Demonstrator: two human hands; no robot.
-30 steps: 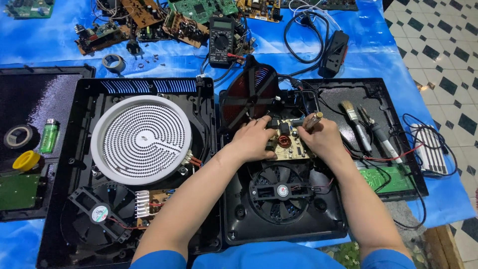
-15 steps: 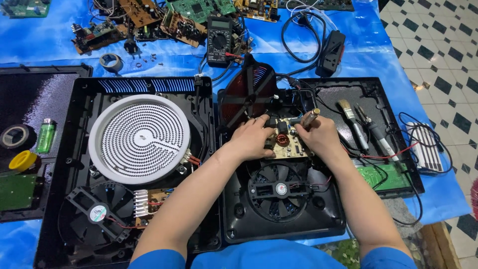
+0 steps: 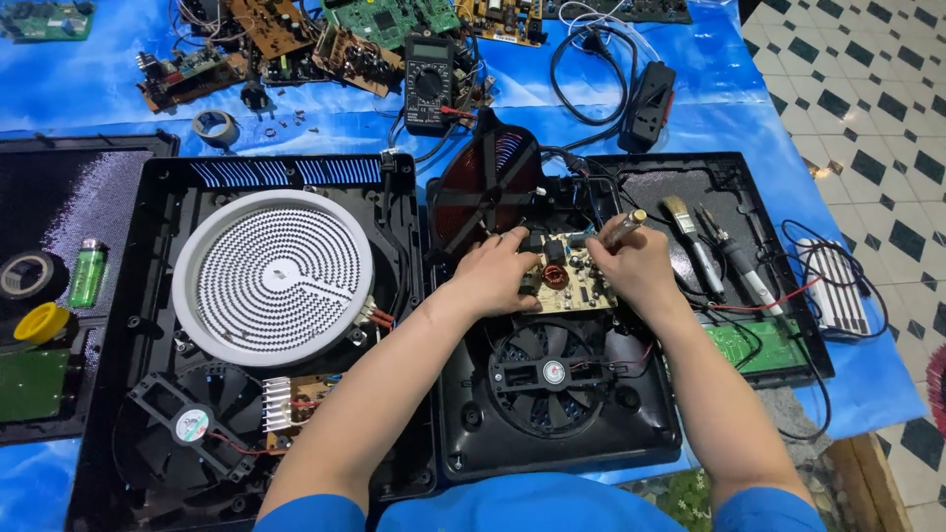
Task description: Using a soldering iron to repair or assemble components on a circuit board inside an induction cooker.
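Note:
An opened black cooker shell lies in front of me with its fan exposed. A small tan circuit board sits above the fan. My left hand rests on the board's left edge, fingers curled on it. My right hand is closed around a tool with a brass-coloured handle, its tip hidden down at the board. A copper-wound coil disc stands tilted up behind the board.
A white round heating element and a second fan fill the left shell. A brush, pliers and a soldering iron lie right. A multimeter, loose boards, cables, tape rolls and a green lighter surround them.
Both hands stay on the small circuit board with only slight shifts. The view has drifted a little.

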